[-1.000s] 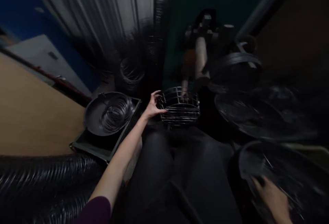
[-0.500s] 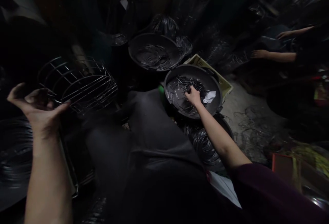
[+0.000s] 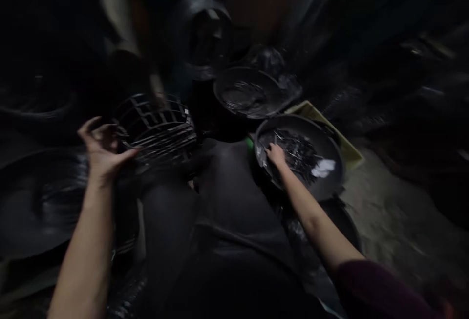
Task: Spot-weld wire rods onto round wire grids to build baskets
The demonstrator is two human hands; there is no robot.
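At left, my left hand [image 3: 104, 150] is beside a round wire basket [image 3: 161, 136], with its fingers bent and its thumb stretched wide apart from them. The thumb tip reaches the basket's near left edge; whether it presses on the wires I cannot tell. My right hand [image 3: 275, 154] is inside a dark round pan [image 3: 331, 184], at the left of a heap of short metal wires [image 3: 296, 150]. Its fingers are drawn together, and what lies between them is too blurred to name. A crumpled white piece [image 3: 323, 168] lies right of the wires.
Behind stands another dark pan [image 3: 269, 84] with curved wires. A yellow crate [image 3: 351, 155] is under the nearer pan. A pale upright rod [image 3: 157, 87] reaches down into the basket. Dark cloth [image 3: 234, 187] covers my lap, and a large dark pan [image 3: 32, 221] is at far left.
The view has swung left, so everything sits farther right and a little lower. My right hand has shifted from the middle of the wire heap toward the pan's left side.
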